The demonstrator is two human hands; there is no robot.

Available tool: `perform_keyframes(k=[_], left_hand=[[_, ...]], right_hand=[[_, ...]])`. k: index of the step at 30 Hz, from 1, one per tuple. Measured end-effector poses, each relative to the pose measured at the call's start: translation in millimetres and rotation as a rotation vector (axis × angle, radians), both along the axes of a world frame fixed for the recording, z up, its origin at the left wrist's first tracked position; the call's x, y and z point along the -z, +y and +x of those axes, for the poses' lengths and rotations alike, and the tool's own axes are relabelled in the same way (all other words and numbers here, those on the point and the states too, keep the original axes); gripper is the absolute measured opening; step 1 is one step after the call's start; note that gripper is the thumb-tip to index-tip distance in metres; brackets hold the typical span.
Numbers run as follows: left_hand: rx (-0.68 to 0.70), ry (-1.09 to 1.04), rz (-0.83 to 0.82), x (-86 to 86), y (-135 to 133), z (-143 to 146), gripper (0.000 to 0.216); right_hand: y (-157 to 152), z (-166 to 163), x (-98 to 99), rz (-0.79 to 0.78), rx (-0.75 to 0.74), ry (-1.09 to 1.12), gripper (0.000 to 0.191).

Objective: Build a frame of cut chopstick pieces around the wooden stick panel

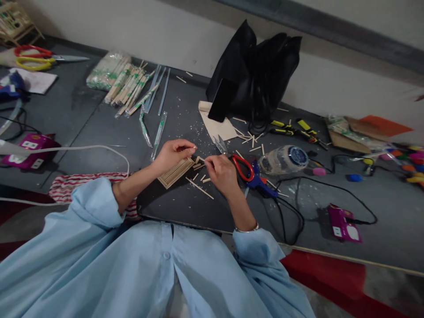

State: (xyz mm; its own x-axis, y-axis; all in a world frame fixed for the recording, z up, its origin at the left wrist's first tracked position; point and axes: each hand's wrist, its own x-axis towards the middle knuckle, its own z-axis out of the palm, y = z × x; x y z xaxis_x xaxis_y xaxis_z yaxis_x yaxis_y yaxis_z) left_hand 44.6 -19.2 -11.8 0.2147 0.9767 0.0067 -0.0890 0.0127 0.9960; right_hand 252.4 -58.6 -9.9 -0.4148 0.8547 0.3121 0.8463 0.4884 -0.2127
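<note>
Head view:

- The left hand (172, 154) sits at the centre of the frame, fingers pinched over the top edge of a small panel of wooden sticks (175, 172) that lies flat on the dark board (185, 207). If the pinch lifts or pushes sideways, the panel could slide and its rows could come out of line.
- The right hand (222, 174), just right of the panel, is closed on a short stick piece (199, 166) whose tip reaches toward the panel's right end (the grasp itself is small and partly hidden). A loose pinch could drop the piece among the cut stick bits (202, 187) lying below it, where it would be hard to tell apart.
- The red-handled scissors (236, 161) lie touching the back of the right hand, blades pointing up-left. A backward move of that hand could knock them or catch a knuckle on the blades.
- The blue glue gun (261, 183) and its black cord (291, 212) lie just right of the wrist; a sleeve could snag the cord and drag the gun.
- The plastic bottle (283, 159) lies on its side right of centre and could roll if bumped.
</note>
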Motion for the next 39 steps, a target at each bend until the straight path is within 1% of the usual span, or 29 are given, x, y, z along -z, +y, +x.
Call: perform_keyframes(k=[2, 4, 6, 9, 13, 16, 19, 21, 24, 26, 29, 34, 39], left_hand=[[0.051, 0.014, -0.004, 0.4, -3, 2, 0.020], [0.119, 0.031, -0.009, 1.5, -7, 4, 0.017], [0.205, 0.032, -0.047, 2.8, -10, 5, 0.015], [0.309, -0.009, -0.148, 2.6, -14, 6, 0.017], [0.359, -0.073, -0.263, -1.6, -17, 5, 0.020], [0.352, -0.162, -0.354, -4.9, -17, 4, 0.022], [0.275, -0.296, -0.406, -6.7, -16, 4, 0.025], [0.241, -0.378, -0.422, -7.0, -16, 3, 0.030], [0.262, -0.447, -0.468, -6.6, -17, 4, 0.036], [0.286, -0.457, -0.490, -5.7, -19, 5, 0.037], [0.301, -0.444, -0.480, -4.0, -22, 8, 0.036], [0.306, -0.404, -0.466, -4.7, -23, 9, 0.038], [0.320, -0.378, -0.457, -9.5, -22, 8, 0.038]], right_hand=[[-6, -6, -6.8, -0.014, -0.081, -0.036, 0.027], [-11, -10, -11.1, -0.009, -0.118, -0.048, 0.026], [-14, -11, -13.0, 0.000, -0.123, -0.014, 0.024], [-14, -10, -12.1, 0.012, -0.119, 0.071, 0.020], [-14, -9, -9.2, 0.028, -0.104, 0.182, 0.017], [-15, -11, -9.9, 0.022, -0.035, 0.285, 0.018], [-16, -11, -13.1, 0.015, 0.023, 0.365, 0.029], [-17, -11, -14.7, 0.022, -0.005, 0.366, 0.042], [-16, -12, -14.1, 0.061, -0.069, 0.332, 0.053], [-16, -14, -12.0, 0.079, -0.075, 0.321, 0.051], [-16, -14, -8.2, 0.081, -0.051, 0.314, 0.041], [-15, -14, -5.4, 0.150, -0.056, 0.327, 0.029], [-14, -12, -5.6, 0.163, -0.049, 0.333, 0.029]])
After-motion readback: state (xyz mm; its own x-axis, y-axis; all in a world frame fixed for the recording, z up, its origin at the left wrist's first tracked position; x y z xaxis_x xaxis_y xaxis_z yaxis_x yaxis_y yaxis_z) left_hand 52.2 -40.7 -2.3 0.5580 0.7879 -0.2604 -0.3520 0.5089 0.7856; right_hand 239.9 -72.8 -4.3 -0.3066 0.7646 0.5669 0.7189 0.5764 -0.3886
